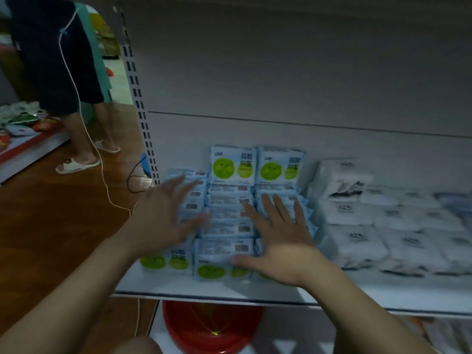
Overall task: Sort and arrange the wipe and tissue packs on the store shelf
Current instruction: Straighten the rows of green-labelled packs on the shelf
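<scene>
Tidying wipe packs (229, 215), we've hands spread flat: left hand (163, 213) at their L side, right hand (278, 233) on their R. Uneven push cd topple rows.

The two upright light-blue plastic wipe packs (233, 166) with green round faces each carry dark-blue Chinese characters, seemingly 弱酸 over 抑菌, while the barcode labels on the flat-stacked blue wipe packs (227, 228) and the dark marks on the white soft tissue packs (344, 213) are too blurred to read.
</scene>
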A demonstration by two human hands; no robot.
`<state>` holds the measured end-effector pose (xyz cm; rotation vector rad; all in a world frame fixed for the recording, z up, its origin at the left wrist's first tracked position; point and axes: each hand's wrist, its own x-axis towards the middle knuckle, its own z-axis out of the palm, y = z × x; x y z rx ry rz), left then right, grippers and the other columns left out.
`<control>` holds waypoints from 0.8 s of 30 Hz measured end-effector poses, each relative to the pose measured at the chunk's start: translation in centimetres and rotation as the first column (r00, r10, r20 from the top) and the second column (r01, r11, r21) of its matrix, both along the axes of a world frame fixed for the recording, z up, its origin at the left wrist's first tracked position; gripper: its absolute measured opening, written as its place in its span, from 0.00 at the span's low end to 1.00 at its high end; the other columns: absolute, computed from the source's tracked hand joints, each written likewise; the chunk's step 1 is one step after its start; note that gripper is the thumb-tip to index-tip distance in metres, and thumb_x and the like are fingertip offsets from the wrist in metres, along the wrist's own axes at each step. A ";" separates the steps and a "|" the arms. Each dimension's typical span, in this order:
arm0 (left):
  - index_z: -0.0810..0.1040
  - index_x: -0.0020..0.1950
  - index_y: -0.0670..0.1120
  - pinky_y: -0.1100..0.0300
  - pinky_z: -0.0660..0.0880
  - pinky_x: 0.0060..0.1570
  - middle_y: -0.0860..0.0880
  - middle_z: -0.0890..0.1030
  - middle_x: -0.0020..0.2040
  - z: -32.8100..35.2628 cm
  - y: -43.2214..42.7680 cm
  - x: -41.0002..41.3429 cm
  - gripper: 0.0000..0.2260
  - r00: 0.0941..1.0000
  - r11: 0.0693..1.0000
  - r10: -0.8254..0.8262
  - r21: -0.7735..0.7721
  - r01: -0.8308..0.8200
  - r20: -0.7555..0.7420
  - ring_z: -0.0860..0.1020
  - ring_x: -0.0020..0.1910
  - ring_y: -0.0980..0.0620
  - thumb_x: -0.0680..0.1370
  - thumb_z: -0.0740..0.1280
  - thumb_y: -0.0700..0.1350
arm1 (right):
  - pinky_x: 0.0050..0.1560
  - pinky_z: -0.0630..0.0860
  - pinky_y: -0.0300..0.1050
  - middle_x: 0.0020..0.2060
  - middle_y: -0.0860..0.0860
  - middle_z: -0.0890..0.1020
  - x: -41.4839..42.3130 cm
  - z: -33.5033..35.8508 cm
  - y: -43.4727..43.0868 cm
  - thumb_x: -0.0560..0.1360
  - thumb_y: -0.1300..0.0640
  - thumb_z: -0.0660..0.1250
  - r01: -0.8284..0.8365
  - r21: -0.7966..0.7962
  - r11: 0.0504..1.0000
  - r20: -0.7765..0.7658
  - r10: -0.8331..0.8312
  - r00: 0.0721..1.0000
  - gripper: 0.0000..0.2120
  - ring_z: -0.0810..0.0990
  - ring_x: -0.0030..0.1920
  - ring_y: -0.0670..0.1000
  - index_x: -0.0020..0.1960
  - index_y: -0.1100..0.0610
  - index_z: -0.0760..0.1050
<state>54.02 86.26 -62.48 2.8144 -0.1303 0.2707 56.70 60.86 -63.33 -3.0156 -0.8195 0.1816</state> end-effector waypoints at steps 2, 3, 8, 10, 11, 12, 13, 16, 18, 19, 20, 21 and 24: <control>0.32 0.75 0.64 0.40 0.38 0.74 0.53 0.32 0.77 -0.7 -3.6 -1.5 0.46 0.975 0.948 -0.083 0.287 0.141 -0.205 0.36 0.77 0.49 0.65 0.49 0.81 | 0.71 0.29 0.63 0.75 0.50 0.30 0.2 -0.9 -1.6 0.62 0.18 0.52 0.022 -0.072 0.997 -0.035 -0.024 0.999 0.54 0.28 0.74 0.55 0.74 0.40 0.27; 0.26 0.72 0.64 0.37 0.35 0.73 0.53 0.28 0.74 -1.7 -5.0 -1.9 0.48 0.955 0.917 -0.083 0.354 0.185 -0.284 0.31 0.75 0.48 0.65 0.50 0.81 | 0.72 0.31 0.63 0.75 0.50 0.31 0.4 -1.5 -2.1 0.64 0.20 0.55 0.028 -0.102 0.994 -0.048 -0.033 0.998 0.54 0.30 0.75 0.56 0.74 0.41 0.27; 0.20 0.66 0.65 0.33 0.46 0.72 0.49 0.38 0.79 -5.3 -6.3 -1.0 0.49 0.988 0.886 -0.088 0.443 0.135 -0.126 0.41 0.78 0.41 0.72 0.61 0.71 | 0.73 0.36 0.65 0.77 0.52 0.34 0.5 -3.4 -2.6 0.72 0.31 0.61 0.043 -0.082 0.996 0.034 -0.040 0.999 0.50 0.34 0.76 0.56 0.76 0.45 0.29; 0.22 0.69 0.65 0.32 0.52 0.70 0.48 0.47 0.80 -5.6 -5.8 -0.4 0.53 0.987 0.887 -0.150 0.431 0.162 -0.063 0.50 0.78 0.39 0.69 0.66 0.70 | 0.73 0.35 0.65 0.77 0.54 0.35 0.2 -3.3 -2.8 0.73 0.33 0.63 0.041 -0.077 0.996 0.047 -0.038 0.998 0.50 0.34 0.76 0.57 0.76 0.46 0.30; 0.24 0.70 0.65 0.32 0.53 0.69 0.48 0.50 0.80 -5.6 -5.7 -0.4 0.53 0.983 0.878 -0.169 0.443 0.181 -0.066 0.52 0.78 0.39 0.68 0.68 0.70 | 0.72 0.34 0.65 0.77 0.54 0.36 0.0 -3.2 -2.9 0.72 0.34 0.64 0.047 -0.074 0.996 0.052 -0.043 0.998 0.51 0.34 0.76 0.57 0.76 0.46 0.30; 0.26 0.72 0.64 0.31 0.52 0.69 0.48 0.51 0.80 -5.8 -5.5 -0.5 0.53 0.982 0.862 -0.183 0.471 0.186 -0.052 0.53 0.77 0.40 0.67 0.68 0.70 | 0.72 0.34 0.65 0.77 0.54 0.36 -0.1 -3.2 -3.1 0.72 0.34 0.65 0.053 -0.070 0.996 0.061 -0.048 0.997 0.51 0.34 0.76 0.57 0.76 0.46 0.30; 0.30 0.74 0.63 0.30 0.51 0.69 0.48 0.52 0.79 -5.7 -5.3 -0.8 0.53 0.981 0.844 -0.194 0.504 0.182 -0.030 0.54 0.77 0.40 0.67 0.67 0.71 | 0.72 0.34 0.66 0.77 0.55 0.36 -0.2 -3.1 -3.3 0.72 0.35 0.66 0.054 -0.064 0.996 0.073 -0.050 0.996 0.52 0.34 0.76 0.57 0.76 0.46 0.30; 0.35 0.77 0.60 0.27 0.50 0.69 0.47 0.49 0.79 -5.3 -4.7 -2.6 0.51 0.995 0.865 -0.096 0.497 0.069 0.028 0.52 0.77 0.40 0.66 0.61 0.76 | 0.72 0.35 0.66 0.77 0.55 0.39 -0.7 -3.1 -4.1 0.71 0.35 0.66 0.061 -0.001 0.998 0.140 -0.060 0.988 0.51 0.36 0.77 0.57 0.77 0.48 0.33; 0.39 0.78 0.60 0.26 0.53 0.67 0.46 0.51 0.79 -5.3 -4.3 -4.0 0.47 0.996 0.898 0.053 0.434 -0.076 0.066 0.55 0.77 0.37 0.66 0.54 0.78 | 0.73 0.36 0.66 0.78 0.56 0.40 -0.8 -3.1 -4.7 0.72 0.34 0.65 0.080 0.021 0.997 0.174 -0.082 0.981 0.50 0.38 0.77 0.57 0.78 0.48 0.35; 0.43 0.79 0.60 0.25 0.54 0.65 0.45 0.54 0.79 -5.4 -4.2 -4.5 0.47 0.989 0.901 0.126 0.409 -0.145 0.073 0.57 0.76 0.36 0.66 0.52 0.79 | 0.72 0.37 0.67 0.78 0.56 0.41 -0.7 -3.2 -4.8 0.72 0.34 0.64 0.090 0.015 0.996 0.172 -0.091 0.981 0.49 0.38 0.77 0.58 0.78 0.48 0.36; 0.44 0.79 0.60 0.25 0.54 0.63 0.45 0.54 0.79 -5.3 -4.3 -4.9 0.46 0.979 0.898 0.192 0.390 -0.203 0.066 0.56 0.76 0.36 0.65 0.51 0.79 | 0.72 0.39 0.68 0.78 0.56 0.41 -0.5 -3.4 -4.8 0.73 0.35 0.64 0.095 0.007 0.995 0.155 -0.095 0.983 0.47 0.39 0.77 0.58 0.78 0.48 0.36; 0.41 0.78 0.61 0.24 0.52 0.63 0.46 0.50 0.80 -5.4 -4.3 -5.0 0.47 0.965 0.894 0.260 0.367 -0.256 0.040 0.52 0.77 0.36 0.65 0.52 0.79 | 0.72 0.41 0.69 0.78 0.55 0.40 -0.3 -3.5 -4.8 0.75 0.37 0.63 0.095 0.004 0.995 0.127 -0.095 0.987 0.45 0.39 0.77 0.58 0.78 0.47 0.36; 0.33 0.76 0.62 0.28 0.53 0.67 0.48 0.38 0.79 -6.1 -4.1 -4.4 0.51 0.916 0.904 0.384 0.249 -0.348 -0.116 0.38 0.77 0.40 0.67 0.63 0.74 | 0.71 0.44 0.70 0.77 0.56 0.38 0.0 -4.1 -4.4 0.77 0.41 0.62 0.089 0.036 0.995 0.087 -0.092 0.992 0.42 0.37 0.77 0.60 0.77 0.46 0.35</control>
